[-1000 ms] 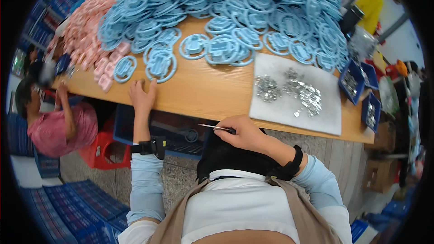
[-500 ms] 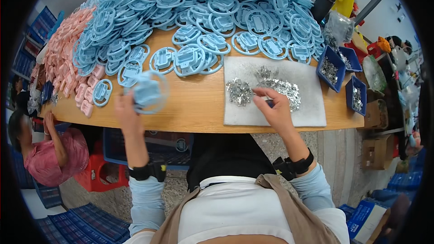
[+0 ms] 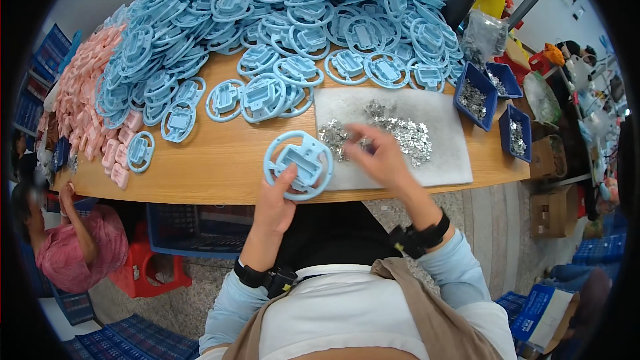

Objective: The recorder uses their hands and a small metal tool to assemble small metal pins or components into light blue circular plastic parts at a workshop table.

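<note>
My left hand [image 3: 275, 205] grips a light blue plastic toy steering wheel [image 3: 326, 168] by its lower left part, thumb on the front. Its recessed middle faces up, above the table's near edge. To the right, my right hand [image 3: 385, 165] hovers over a white foam mat [image 3: 453, 153], slightly blurred. Its thumb and fingers are drawn together in a pinch, and whatever is between them is too small to make out. Small shiny metal pieces [image 3: 412, 140] lie heaped on the mat beyond and beside the fingers.
A tall pile of blue steering wheels [image 3: 280, 0] covers the table's far side, with pink plastic parts [image 3: 83, 103] at the left. Blue bins [image 3: 485, 119] of metal pieces stand at the right. A person in a pink top [image 3: 87, 247] sits at the left.
My left hand has brought the blue steering wheel rightward and nearer, in front of my body. My right hand has shifted a little left over the metal pieces. The view has turned slightly.
</note>
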The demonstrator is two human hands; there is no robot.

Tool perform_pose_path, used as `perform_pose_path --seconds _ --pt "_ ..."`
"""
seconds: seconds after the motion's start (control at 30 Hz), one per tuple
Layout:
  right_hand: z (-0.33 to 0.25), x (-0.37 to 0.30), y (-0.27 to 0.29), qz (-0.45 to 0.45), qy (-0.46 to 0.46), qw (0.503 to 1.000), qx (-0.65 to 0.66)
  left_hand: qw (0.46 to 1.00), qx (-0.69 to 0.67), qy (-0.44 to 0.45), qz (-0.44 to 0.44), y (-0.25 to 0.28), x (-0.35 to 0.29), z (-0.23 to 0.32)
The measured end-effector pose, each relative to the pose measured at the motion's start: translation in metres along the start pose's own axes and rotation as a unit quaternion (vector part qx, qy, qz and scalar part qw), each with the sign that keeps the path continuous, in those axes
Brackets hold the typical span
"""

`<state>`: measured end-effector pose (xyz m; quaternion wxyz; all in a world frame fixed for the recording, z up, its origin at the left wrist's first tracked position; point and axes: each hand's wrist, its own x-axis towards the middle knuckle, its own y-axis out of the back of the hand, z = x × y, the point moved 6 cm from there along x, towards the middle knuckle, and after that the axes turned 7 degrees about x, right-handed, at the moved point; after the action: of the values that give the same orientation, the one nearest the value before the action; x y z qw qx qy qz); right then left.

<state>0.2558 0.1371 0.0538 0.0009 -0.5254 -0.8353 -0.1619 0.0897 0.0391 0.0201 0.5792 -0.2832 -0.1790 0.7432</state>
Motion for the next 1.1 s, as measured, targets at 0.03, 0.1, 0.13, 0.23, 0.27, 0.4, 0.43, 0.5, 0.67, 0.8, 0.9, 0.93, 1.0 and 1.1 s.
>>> perform_pose_path --seconds 0.03,0.1,0.13,0.23,0.27,0.4,0.43,0.5,0.67,0.8,0.9,0.93,1.0,1.1 --pt "-0.003 0.007 0.022 0.042 0.084 0.985 -0.141 1.0 0.009 -0.008 -0.004 0.002 0.003 0.003" --pt "0.005 0.015 0.044 0.017 0.079 0.971 -0.225 1.0 0.022 0.004 0.001 0.006 0.003 0.01" --pt "0.007 0.02 0.048 0.003 0.078 0.961 -0.266 0.999 0.031 0.004 0.01 0.009 0.003 0.012" --pt "0.007 0.031 0.041 -0.054 0.117 0.941 -0.312 0.998 0.051 0.006 0.028 0.018 0.0 0.011" --pt "0.007 0.035 0.039 -0.08 0.116 0.935 -0.327 0.998 0.055 0.005 0.031 0.021 0.0 0.011" --pt "0.011 0.041 0.032 -0.142 0.098 0.91 -0.377 0.995 0.074 -0.004 0.073 0.033 -0.004 0.008" --pt "0.013 0.042 0.032 -0.146 0.09 0.906 -0.388 0.994 0.071 -0.01 0.078 0.034 -0.004 0.009" --pt "0.015 0.042 0.033 -0.149 0.085 0.911 -0.374 0.994 0.069 -0.013 0.085 0.036 -0.006 0.009" --pt "0.009 0.047 0.031 -0.07 0.129 0.934 -0.326 0.995 0.05 0.002 0.088 0.037 -0.002 0.012" --pt "0.022 0.056 0.018 -0.039 0.129 0.947 -0.291 0.995 0.022 0.02 0.094 0.032 0.007 0.007" --pt "0.027 0.058 0.029 -0.022 0.071 0.969 -0.236 0.997 0.018 0.025 0.078 0.029 0.009 0.006" --pt "0.029 0.058 0.036 -0.005 0.048 0.976 -0.214 0.997 0.024 0.036 0.07 0.028 0.011 0.004" --pt "0.029 0.058 0.038 0.009 0.057 0.973 -0.222 0.996 0.039 0.061 0.055 0.025 0.015 0.002" --pt "0.027 0.057 0.031 0.009 0.053 0.966 -0.251 0.996 0.046 0.058 0.045 0.017 0.016 -0.001"
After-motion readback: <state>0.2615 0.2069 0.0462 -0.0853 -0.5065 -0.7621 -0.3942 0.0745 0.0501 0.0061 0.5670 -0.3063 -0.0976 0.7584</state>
